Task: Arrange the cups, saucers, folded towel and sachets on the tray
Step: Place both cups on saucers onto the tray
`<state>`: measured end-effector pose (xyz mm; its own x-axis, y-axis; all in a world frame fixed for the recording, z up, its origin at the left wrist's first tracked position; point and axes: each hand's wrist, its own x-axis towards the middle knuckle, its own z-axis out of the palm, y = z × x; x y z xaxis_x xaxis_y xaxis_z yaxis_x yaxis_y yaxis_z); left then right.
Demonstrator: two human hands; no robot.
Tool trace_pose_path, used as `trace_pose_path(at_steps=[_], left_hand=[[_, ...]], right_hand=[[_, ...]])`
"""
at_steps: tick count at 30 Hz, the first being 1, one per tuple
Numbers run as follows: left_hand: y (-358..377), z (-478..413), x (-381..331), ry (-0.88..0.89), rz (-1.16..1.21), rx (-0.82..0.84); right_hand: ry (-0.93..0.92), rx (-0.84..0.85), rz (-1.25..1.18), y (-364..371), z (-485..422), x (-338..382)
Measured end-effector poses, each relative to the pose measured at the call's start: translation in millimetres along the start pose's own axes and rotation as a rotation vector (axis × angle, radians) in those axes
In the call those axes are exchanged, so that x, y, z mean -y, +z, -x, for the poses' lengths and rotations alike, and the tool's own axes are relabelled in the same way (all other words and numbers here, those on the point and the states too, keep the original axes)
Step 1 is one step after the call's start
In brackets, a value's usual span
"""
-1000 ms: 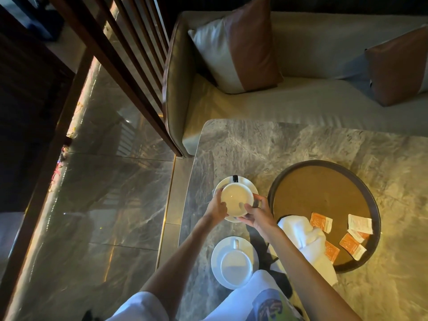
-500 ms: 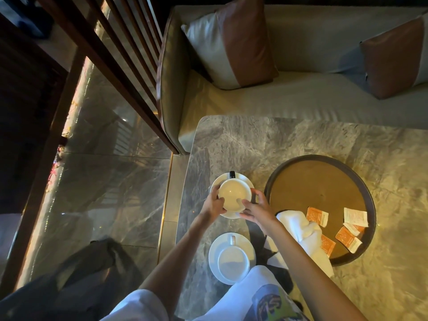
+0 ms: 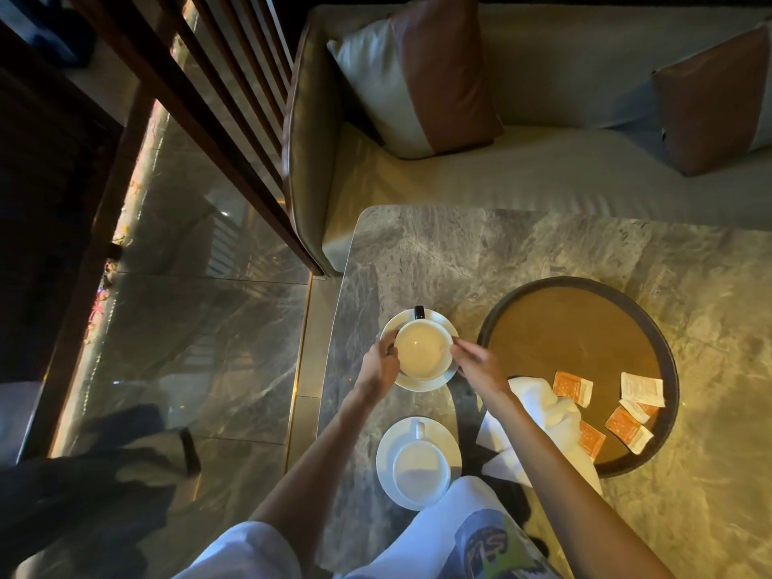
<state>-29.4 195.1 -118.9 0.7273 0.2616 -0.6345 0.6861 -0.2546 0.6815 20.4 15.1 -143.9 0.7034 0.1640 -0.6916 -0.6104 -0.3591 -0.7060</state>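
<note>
A white cup (image 3: 422,348) with a dark handle stands on its saucer (image 3: 434,317) on the marble table, left of the round brown tray (image 3: 576,328). My left hand (image 3: 378,367) grips the cup's left side and my right hand (image 3: 480,363) touches its right rim. A second white cup (image 3: 420,470) on a saucer (image 3: 388,445) sits nearer to me. A crumpled white towel (image 3: 543,405) lies over the tray's near-left rim. Several orange and white sachets (image 3: 572,386) lie scattered in the tray's near part.
The marble table (image 3: 480,252) ends at a rounded left edge by the tiled floor (image 3: 200,328). A sofa (image 3: 564,173) with two cushions runs along the table's far side. A slatted wooden screen (image 3: 200,98) stands at the left. My knees show at the bottom.
Both hands have stayed on the far cup and saucer. My right hand has shifted from the near side to the cup's right rim. The view has drifted slightly.
</note>
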Motion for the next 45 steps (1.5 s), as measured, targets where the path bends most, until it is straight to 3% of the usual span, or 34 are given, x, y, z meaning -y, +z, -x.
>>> trace_pose_path(at_steps=[15,19,21,25,30,45], left_hand=[[4.3,-5.2,0.9,-0.066,-0.010,-0.033],[-0.2,-4.1,8.1,-0.126,0.054,-0.263],[-4.1,-6.8,14.6,-0.145,-0.016,-0.302],[-6.3,-11.9,23.1,-0.216,-0.103,-0.207],[-3.1,-19.7,27.7,-0.319,0.043,-0.154],[-5.5,-26.7,28.1,-0.382,0.225,-0.200]], right_hand=[[0.058,0.013,-0.035,-3.0,-4.8,-3.3],[0.009,-0.167,-0.039,-8.2,-5.3,-7.7],[0.000,-0.256,0.035,-12.9,-8.2,-10.5],[0.097,-0.220,-0.022,-13.5,-15.0,-12.8],[0.110,-0.226,0.011,-4.9,-19.7,-13.9],[0.213,-0.199,-0.038,0.1,-32.7,-14.1]])
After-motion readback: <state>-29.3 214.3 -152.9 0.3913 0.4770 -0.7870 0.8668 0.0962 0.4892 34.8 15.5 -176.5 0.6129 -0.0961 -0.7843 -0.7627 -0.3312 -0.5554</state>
